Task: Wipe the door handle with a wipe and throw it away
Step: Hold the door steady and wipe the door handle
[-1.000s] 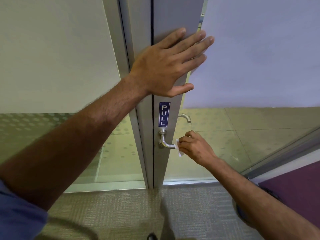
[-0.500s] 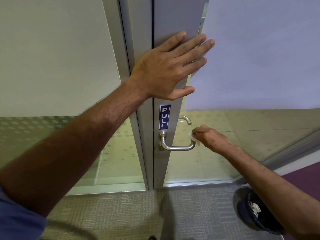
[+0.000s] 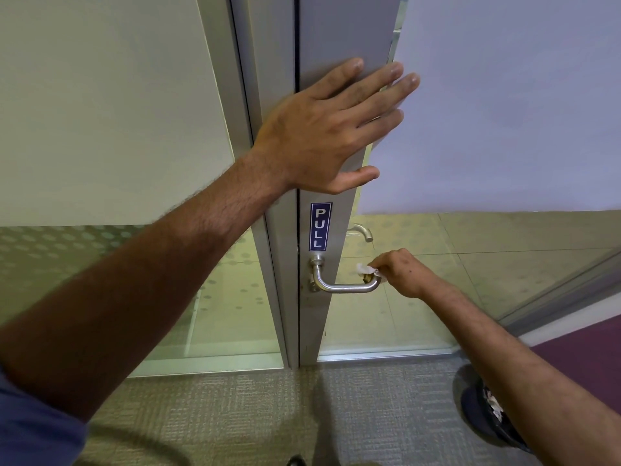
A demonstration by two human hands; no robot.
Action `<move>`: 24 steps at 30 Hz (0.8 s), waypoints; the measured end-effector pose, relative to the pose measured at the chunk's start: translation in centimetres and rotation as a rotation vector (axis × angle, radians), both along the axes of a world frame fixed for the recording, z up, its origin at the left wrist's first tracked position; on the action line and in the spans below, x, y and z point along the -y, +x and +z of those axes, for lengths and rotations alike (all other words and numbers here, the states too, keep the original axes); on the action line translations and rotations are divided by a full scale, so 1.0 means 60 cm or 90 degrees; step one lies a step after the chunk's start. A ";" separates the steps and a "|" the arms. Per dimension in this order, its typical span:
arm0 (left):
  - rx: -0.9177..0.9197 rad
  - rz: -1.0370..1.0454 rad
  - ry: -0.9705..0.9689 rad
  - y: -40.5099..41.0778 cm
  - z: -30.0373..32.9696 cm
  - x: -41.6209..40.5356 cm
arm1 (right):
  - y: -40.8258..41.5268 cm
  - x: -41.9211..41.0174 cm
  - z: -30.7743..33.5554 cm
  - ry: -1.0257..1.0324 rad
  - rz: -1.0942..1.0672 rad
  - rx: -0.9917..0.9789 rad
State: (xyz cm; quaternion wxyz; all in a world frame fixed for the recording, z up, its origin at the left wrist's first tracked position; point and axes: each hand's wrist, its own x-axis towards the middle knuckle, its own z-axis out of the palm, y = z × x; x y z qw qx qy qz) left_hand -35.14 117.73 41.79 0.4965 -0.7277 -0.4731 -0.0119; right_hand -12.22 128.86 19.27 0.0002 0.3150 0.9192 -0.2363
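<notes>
the right hand (image 3: 401, 274), fingers pinching the wipe (image 3: 365, 270), has slid from the base to the free end of the door handle (image 3: 346, 286), so wiping looks nearly done. the left hand (image 3: 322, 129), fingers spread flat, steadies the door (image 3: 339, 35); the bin (image 3: 484, 418) waits nearby.

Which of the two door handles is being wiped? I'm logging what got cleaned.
The near handle below the PULL sign: the right hand presses the wipe on its end. The far handle is untouched.
</notes>
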 end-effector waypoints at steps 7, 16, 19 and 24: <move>-0.001 0.002 0.004 -0.001 0.001 -0.001 | 0.013 0.024 -0.024 -0.143 -0.182 -0.127; -0.006 0.005 0.005 0.001 0.001 0.001 | 0.015 0.090 -0.049 -0.532 -0.469 -0.268; -0.008 0.000 0.014 0.000 -0.001 -0.001 | 0.025 0.093 -0.058 -0.348 -0.555 -0.328; -0.008 -0.005 0.020 -0.002 -0.002 -0.003 | 0.012 0.058 -0.027 0.001 -0.308 -0.287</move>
